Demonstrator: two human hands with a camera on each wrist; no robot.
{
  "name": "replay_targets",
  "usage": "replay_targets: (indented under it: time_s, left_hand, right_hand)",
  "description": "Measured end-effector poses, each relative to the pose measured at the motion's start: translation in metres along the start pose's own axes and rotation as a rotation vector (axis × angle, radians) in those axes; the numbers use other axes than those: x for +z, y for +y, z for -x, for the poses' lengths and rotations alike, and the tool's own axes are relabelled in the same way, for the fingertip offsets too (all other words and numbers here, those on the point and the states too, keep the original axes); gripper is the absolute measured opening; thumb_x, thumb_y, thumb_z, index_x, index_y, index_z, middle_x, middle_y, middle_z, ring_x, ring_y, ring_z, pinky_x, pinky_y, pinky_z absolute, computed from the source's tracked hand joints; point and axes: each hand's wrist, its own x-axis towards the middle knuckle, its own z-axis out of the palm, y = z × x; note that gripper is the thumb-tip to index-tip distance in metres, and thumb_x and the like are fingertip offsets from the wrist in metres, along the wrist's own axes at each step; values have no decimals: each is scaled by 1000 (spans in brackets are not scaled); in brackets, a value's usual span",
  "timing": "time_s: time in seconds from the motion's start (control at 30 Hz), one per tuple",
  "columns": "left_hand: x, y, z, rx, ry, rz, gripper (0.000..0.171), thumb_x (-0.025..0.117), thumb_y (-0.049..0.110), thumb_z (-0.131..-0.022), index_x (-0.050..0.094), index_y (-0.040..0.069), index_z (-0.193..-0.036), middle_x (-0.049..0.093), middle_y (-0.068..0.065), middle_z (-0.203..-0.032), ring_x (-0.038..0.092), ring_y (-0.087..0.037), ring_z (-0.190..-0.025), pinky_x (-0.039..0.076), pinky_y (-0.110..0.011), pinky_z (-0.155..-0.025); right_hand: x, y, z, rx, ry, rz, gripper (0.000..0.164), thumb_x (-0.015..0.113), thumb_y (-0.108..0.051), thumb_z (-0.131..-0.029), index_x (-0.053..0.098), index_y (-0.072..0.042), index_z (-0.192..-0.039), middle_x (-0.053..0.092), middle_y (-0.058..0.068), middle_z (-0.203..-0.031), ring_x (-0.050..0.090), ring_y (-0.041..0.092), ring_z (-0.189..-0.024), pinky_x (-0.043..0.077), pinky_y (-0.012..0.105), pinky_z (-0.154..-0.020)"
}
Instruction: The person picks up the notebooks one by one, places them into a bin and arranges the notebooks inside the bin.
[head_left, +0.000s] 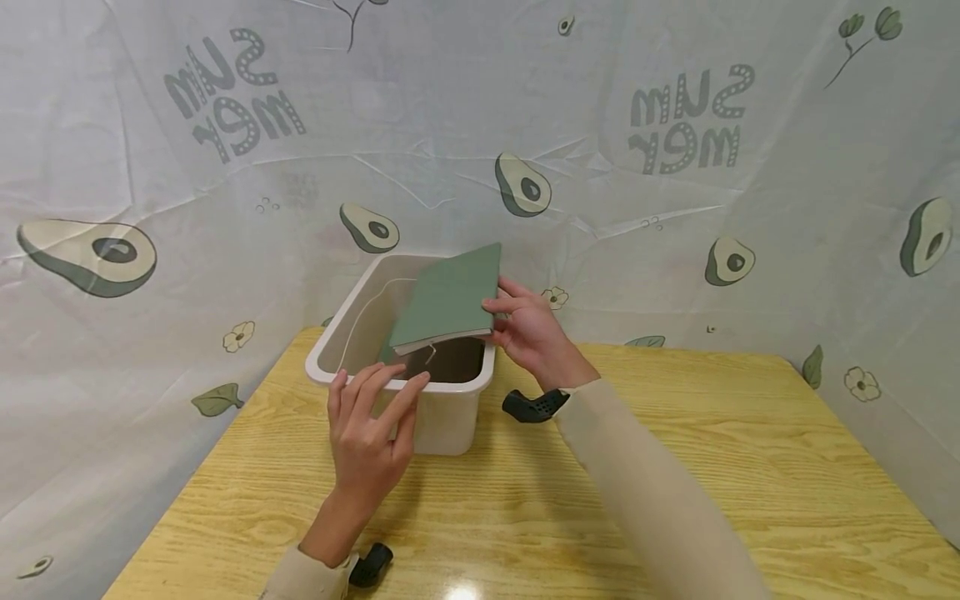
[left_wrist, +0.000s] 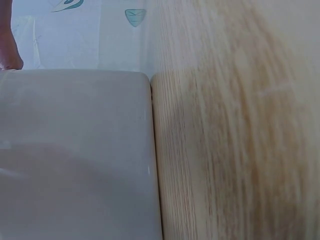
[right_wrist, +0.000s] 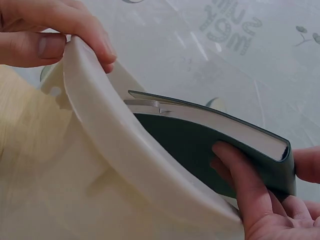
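Observation:
A green hardcover notebook lies tilted over the opening of a white plastic bin. My right hand holds it by the spine side, thumb on the upper cover and fingers under the lower one. In the right wrist view the page block of the notebook shows between the covers, with a thin ribbon near the far end. My left hand is at the bin's front rim; the right wrist view shows its thumb outside and its fingers over the rim, pinching it.
The bin stands on a wood-grain table close to a pale hanging sheet printed with avocados. A black wrist mount sits on the right sleeve and another mount by the left. The left wrist view shows the bin's outer wall.

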Motion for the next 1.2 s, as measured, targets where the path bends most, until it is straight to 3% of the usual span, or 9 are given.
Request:
replay_targets:
  time_s: [0.2,0.6,0.73,0.87,1.0,1.1,1.2]
  left_hand:
    - [-1,0,-1,-3,-1,-3,25,60,23,-107,83,17,-114,77,-17,-115,67,-41,-111,31,-56,-125]
    - [-1,-1,0,-12,-15,-5,26,60,24,-107,83,17,-116,76,-18,-116,66,-41,-113,31,-56,-124]
    - [-1,-1,1,-14,-28,-10,26,60,24,-107,83,17,-116,76,-18,-116,66,-41,-113,31,-57,-124]
    - [-2,-1,1,-16,-41,-19,26,60,25,-107,83,17,-117,76,-17,-118,66,-42,-113,31,-58,-124]
    - [-2,-2,1,-16,-43,-22,26,60,25,-107,83,18,-117,76,-17,-118,66,-42,-114,31,-58,-124]
    - [-2,-2,2,-16,-41,-20,26,60,25,-107,83,18,-117,76,-17,-118,66,-41,-115,31,-58,-124]
    - [-2,-3,2,-15,-38,-20,26,59,25,-107,82,18,-117,76,-17,-118,66,-41,-115,31,-58,-124]
  right_hand:
    - [10,2,-5,7,-3,18,63,50,1,-108,38,-17,-166,47,14,-163,58,40,-136,42,59,-119]
    - [26,3,-11,-9,-14,87,63,51,2,-106,39,-13,-165,52,13,-162,63,34,-119,46,58,-116]
    - [30,3,-13,-3,-2,102,63,52,3,-105,40,-13,-164,53,13,-160,65,31,-114,57,46,-100]
    - [34,5,-14,1,1,112,63,53,3,-104,41,-13,-164,55,13,-158,66,30,-110,61,33,-81]
    - [37,7,-15,0,9,133,63,54,2,-104,42,-15,-164,56,12,-158,67,31,-112,63,41,-92]
    - [38,8,-15,-3,20,142,63,54,1,-105,42,-15,-164,56,12,-158,68,32,-115,57,50,-103]
    - [38,8,-15,-1,27,144,62,55,1,-105,42,-15,-163,56,13,-156,68,34,-116,54,52,-105]
